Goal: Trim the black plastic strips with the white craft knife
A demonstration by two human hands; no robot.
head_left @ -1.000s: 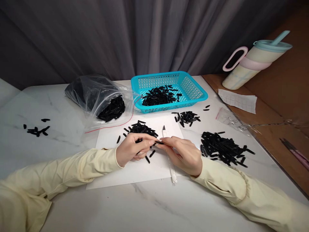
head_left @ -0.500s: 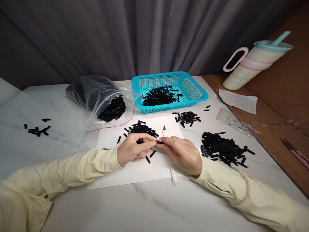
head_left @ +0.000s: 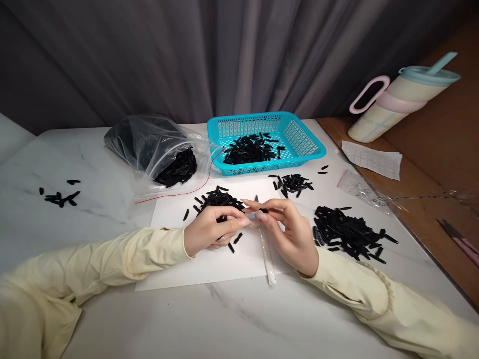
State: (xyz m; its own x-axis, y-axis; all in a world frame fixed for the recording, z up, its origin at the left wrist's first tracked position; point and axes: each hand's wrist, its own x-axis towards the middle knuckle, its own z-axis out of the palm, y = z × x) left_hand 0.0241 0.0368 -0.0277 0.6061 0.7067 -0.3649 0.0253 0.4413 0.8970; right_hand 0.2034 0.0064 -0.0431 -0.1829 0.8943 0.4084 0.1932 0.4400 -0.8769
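Note:
Over a white paper sheet (head_left: 202,262) my right hand (head_left: 290,232) is raised, pinching a small black plastic piece (head_left: 264,211) between thumb and fingertips. Beside it my left hand (head_left: 211,230) rests on the sheet. Its fingers curl over a few black pieces and its thumb tip nearly touches the right hand. A white-handled craft knife (head_left: 268,258) lies on the sheet between and partly under both hands. Behind the left hand lies a pile of black pieces (head_left: 219,198).
A turquoise basket (head_left: 305,149) with black pieces stands at the back, with an open clear bag (head_left: 149,144) of them to its left. More piles lie at right (head_left: 348,232), before the basket (head_left: 292,182) and far left (head_left: 60,197). A tumbler (head_left: 396,102) and paper slip (head_left: 372,158) lie on brown board.
My right hand has lifted off the sheet and turned, taking the black piece away from the left hand's fingertips. The left hand has stayed in place.

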